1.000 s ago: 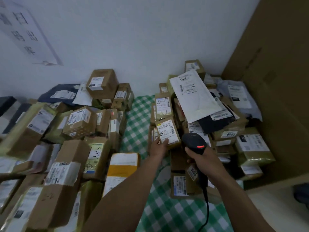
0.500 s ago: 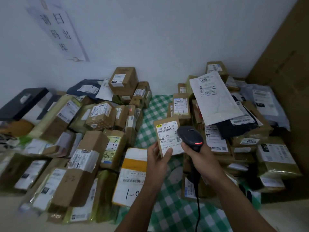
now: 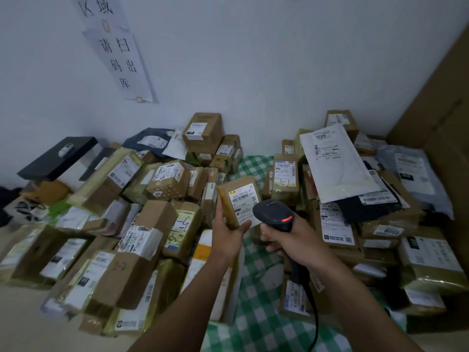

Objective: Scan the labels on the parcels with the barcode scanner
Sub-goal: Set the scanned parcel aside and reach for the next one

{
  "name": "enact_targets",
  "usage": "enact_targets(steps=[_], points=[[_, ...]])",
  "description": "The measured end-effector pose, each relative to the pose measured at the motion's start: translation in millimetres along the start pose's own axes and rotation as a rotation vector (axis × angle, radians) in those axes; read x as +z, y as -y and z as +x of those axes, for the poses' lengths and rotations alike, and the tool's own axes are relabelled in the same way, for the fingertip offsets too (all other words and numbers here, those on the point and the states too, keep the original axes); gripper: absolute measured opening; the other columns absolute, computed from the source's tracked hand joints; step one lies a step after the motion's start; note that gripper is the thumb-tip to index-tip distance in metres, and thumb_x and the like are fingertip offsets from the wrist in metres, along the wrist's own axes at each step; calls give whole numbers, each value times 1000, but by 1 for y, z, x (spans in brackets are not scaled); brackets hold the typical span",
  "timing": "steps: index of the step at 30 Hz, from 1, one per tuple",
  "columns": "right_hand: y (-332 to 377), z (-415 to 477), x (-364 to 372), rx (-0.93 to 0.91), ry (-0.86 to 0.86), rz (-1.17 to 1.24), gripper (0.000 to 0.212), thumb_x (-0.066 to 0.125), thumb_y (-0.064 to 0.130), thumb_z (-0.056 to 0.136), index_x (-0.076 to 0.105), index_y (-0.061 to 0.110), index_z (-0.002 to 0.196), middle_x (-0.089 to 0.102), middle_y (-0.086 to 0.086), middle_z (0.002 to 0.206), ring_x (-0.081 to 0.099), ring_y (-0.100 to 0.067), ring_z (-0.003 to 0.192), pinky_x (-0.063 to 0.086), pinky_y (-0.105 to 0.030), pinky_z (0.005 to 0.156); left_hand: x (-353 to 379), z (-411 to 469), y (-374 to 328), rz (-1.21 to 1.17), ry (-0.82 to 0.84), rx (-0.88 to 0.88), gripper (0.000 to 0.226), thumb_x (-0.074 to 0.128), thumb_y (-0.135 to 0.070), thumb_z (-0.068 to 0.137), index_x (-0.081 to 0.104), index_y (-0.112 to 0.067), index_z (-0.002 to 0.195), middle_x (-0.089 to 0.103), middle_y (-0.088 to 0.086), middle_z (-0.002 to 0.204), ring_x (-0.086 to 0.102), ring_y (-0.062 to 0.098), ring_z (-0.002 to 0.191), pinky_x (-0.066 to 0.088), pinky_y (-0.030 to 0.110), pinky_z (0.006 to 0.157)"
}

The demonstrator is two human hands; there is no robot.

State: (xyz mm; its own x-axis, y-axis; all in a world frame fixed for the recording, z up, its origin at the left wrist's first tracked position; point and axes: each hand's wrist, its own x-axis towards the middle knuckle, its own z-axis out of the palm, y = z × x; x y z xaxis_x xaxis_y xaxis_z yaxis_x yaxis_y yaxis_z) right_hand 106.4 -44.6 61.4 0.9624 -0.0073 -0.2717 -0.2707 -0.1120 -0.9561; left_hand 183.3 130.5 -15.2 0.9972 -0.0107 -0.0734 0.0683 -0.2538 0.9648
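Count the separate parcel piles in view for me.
2. The left pile spreads left of the green checked cloth; the right pile stands right of it, beside the tall cardboard panel. More may lie outside the frame.

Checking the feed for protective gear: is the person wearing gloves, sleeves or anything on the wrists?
No. The left hand and right hand are bare, without gloves. The left forearm and right forearm are uncovered down to the frame's edge: no sleeve shows, and no watch or band on either wrist.
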Motion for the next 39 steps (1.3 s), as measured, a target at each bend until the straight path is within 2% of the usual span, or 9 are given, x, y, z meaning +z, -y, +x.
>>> enact_targets(steps=[4, 7, 16, 20, 22, 25, 30, 34, 39], points=[[5, -2, 0, 3, 14, 17, 8, 71, 36, 96, 68, 39, 103, 78, 2, 83, 73, -11, 69, 54, -30, 71, 7, 27, 39, 45, -61, -37, 117, 87, -51, 66, 12, -61, 154, 56, -4, 144, 52, 23, 136, 47, 58, 108], [6, -4, -1, 22, 34, 12, 13, 71, 36, 96, 64, 43, 104, 78, -2, 83, 73, -11, 70, 55, -28, 69, 12, 38, 57, 93, -77, -39, 116, 87, -65, 62, 17, -59, 154, 57, 1, 142, 54, 26, 133, 48, 56, 107], [3, -2, -4, 48, 49, 55, 17, 71, 36, 96, 69, 34, 113, 78, -3, 83, 74, -15, 73, 53, -30, 68, 10, 35, 45, 118, -47, -36, 118, 82, -64, 61, 6, -67, 151, 56, 5, 144, 54, 28, 133, 47, 59, 107], [2, -1, -3, 51, 60, 54, 20, 70, 37, 96, 67, 36, 116, 79, -3, 90, 74, -15, 74, 52, -29, 68, 3, 8, 2, 36, -10, -47, 110, 86, -17, 81, 16, -53, 158, 64, -13, 133, 61, 5, 122, 50, 49, 108], [-1, 0, -2, 52, 67, 56, 21, 71, 37, 96, 67, 37, 117, 79, 0, 93, 74, -15, 74, 53, -30, 69, -7, -2, -12, 17, 12, -83, 97, 82, -12, 85, 27, -45, 159, 67, -27, 118, 61, -8, 109, 50, 40, 108], [-6, 2, 6, 75, 71, 54, 24, 73, 37, 95, 68, 35, 118, 79, 1, 95, 75, -17, 73, 55, -30, 68, -37, -24, -15, -1, 26, -128, 73, 78, -22, 90, 45, -45, 151, 71, -24, 120, 65, 1, 113, 50, 41, 107], [-16, 10, 28, 119, 128, 36, 23, 73, 34, 95, 67, 35, 118, 78, -1, 96, 75, -17, 74, 53, -29, 66, -86, -53, 8, -1, -75, -228, 51, 62, -25, 100, 50, -41, 147, 68, -13, 131, 64, 12, 120, 46, 44, 110], [-19, 15, 42, 146, 163, 31, 26, 74, 34, 95, 66, 35, 119, 78, -1, 93, 76, -20, 76, 54, -31, 67, -97, -59, 19, 148, -82, -272, 51, 51, -21, 102, 44, -40, 149, 58, -12, 138, 54, 14, 122, 41, 33, 100], [-17, 17, 47, 155, 165, 38, 20, 74, 31, 95, 67, 32, 114, 78, -2, 93, 75, -19, 73, 54, -33, 68, -82, -61, 25, 509, -226, -131, 64, 51, -29, 99, 29, -24, 158, 42, 3, 157, 43, 26, 141, 42, 45, 112]])
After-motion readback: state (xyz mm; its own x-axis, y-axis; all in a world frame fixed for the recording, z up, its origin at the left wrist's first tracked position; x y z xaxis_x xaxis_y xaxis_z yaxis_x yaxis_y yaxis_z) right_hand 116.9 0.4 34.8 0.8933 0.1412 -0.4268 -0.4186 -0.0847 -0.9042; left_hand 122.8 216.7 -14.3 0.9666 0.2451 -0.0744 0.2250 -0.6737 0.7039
